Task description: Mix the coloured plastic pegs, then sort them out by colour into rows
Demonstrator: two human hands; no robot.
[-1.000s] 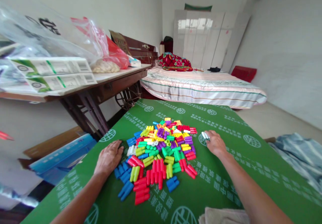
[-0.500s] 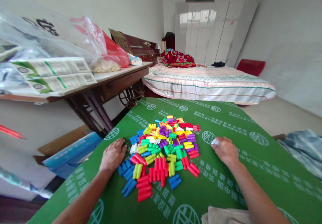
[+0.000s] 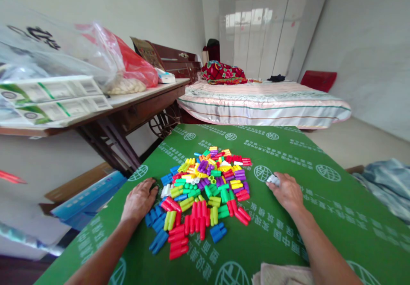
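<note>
A small white piece [image 3: 273, 179] is gripped by the right hand [image 3: 287, 192], pinched between the thumb and the bent fingers at the hand's inner side; its exact form is partly hidden by the fingertips. The left hand [image 3: 139, 199] is laid palm down, with its fingers loosely extended and lightly bent, on the green table [image 3: 265, 225]. Between the two hands, a pile of plastic pieces [image 3: 201, 217] in many colours is spread on the table. White tubes [image 3: 166, 190] are found just beside the left fingertips, and blue pieces [image 3: 157, 223] are located inward of the left wrist. On the side of the pile facing the right hand, purple pieces [image 3: 240, 175] and red pieces [image 3: 242, 215] are observed, set apart from that hand by bare table. A folded cloth [image 3: 283, 274] is placed at the table's near edge, inward of the right forearm. Beyond both hands, a bed [image 3: 265, 101] is seen, covered with a striped sheet; a desk [image 3: 141, 113] is positioned past the left hand, to its outer side.
</note>
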